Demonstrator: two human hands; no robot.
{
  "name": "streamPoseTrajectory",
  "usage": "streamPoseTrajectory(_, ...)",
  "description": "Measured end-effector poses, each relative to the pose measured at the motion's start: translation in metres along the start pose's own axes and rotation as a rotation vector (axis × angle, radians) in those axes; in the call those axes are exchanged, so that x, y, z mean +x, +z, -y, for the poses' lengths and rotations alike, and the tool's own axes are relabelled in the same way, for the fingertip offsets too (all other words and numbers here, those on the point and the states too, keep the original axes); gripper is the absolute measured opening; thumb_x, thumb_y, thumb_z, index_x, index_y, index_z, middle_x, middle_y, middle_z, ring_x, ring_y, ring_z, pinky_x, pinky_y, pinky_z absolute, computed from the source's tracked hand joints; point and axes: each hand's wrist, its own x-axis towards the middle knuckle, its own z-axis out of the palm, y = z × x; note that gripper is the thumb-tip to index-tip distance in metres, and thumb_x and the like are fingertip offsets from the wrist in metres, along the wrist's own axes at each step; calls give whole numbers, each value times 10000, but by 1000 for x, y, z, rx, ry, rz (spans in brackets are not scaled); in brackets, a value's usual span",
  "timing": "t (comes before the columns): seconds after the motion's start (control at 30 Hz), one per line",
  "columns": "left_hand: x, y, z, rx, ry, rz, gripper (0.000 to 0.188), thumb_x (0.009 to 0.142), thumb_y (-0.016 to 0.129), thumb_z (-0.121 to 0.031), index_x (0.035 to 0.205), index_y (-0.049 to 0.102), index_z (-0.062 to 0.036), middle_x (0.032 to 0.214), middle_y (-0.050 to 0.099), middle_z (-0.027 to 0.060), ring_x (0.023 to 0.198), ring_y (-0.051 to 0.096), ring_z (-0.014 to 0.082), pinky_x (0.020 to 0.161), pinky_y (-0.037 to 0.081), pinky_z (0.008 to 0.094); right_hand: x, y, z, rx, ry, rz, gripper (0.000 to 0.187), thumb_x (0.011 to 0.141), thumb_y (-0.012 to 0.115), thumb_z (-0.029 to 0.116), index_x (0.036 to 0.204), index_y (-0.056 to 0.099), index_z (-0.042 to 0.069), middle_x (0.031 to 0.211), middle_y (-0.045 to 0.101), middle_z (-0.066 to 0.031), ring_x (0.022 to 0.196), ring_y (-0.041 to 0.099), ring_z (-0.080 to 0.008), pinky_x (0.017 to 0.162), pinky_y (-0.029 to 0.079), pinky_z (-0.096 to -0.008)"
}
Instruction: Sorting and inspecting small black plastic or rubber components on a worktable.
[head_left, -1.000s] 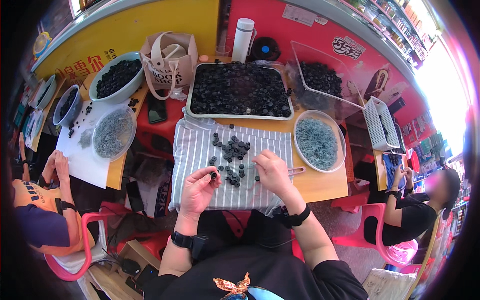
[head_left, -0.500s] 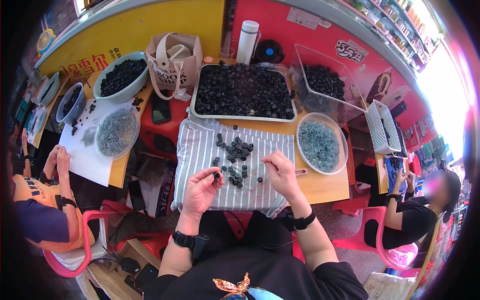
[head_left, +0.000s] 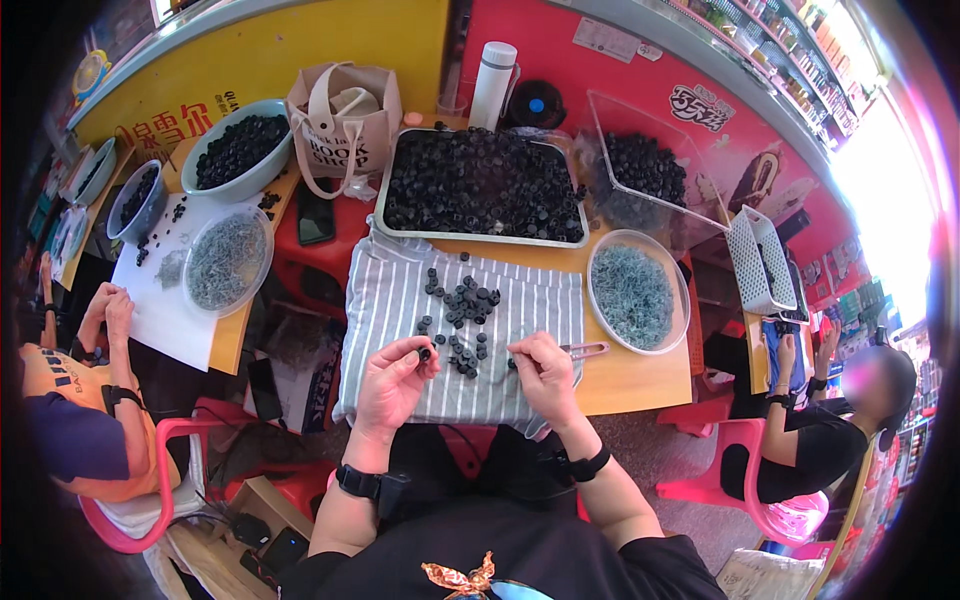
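Observation:
My left hand pinches a small round black cap between thumb and fingertips, above the striped cloth. My right hand is closed in a pinch over the cloth's right part; what its fingers hold, if anything, is too small to make out. A loose black part shows right by those fingertips. Between and beyond both hands lies a loose pile of small black caps. To the right of my right hand, a slim looped metal handle lies at the cloth's edge, partly hidden.
Behind the cloth stands a metal tray heaped with black parts. A round tub of thin translucent pieces sits at right, a clear bin behind it. A tote bag and white flask stand farther back. People work at both sides.
My right hand has come down and nearer to me, to the loose black part on the cloth. The left hand keeps its cap. The person at right has spread their hands apart.

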Motion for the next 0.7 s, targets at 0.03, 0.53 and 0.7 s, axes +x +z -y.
streamPoseTrajectory(0.03, 0, -1, 0, 6, 0, -5, 232, 951, 590, -10, 1164, 654, 55, 1036, 706, 154, 952, 686, 226, 860, 556, 340, -1, 1, -1, -28, -6, 8, 121, 836, 629, -97, 908, 664, -6, 779, 580, -106, 637, 574, -224, 573, 441, -310)
streamPoseTrajectory(0.53, 0, 2, -1, 3, -8, 1, 229, 952, 595, -18, 1162, 659, 48, 1025, 705, 153, 925, 680, 229, 845, 545, 334, -9, -3, 6, -69, -9, -43, 141, 808, 619, -112, 891, 661, -6, 813, 611, -109, 629, 591, -222, 553, 444, -304)
streamPoseTrajectory(0.7, -2, 4, -1, 4, -6, -4, 228, 952, 596, -20, 1160, 661, 46, 1026, 705, 152, 924, 678, 225, 846, 544, 334, -11, -2, 4, -56, 4, -51, 137, 802, 633, -112, 884, 659, -6, 818, 614, -102, 626, 589, -203, 549, 442, -296)
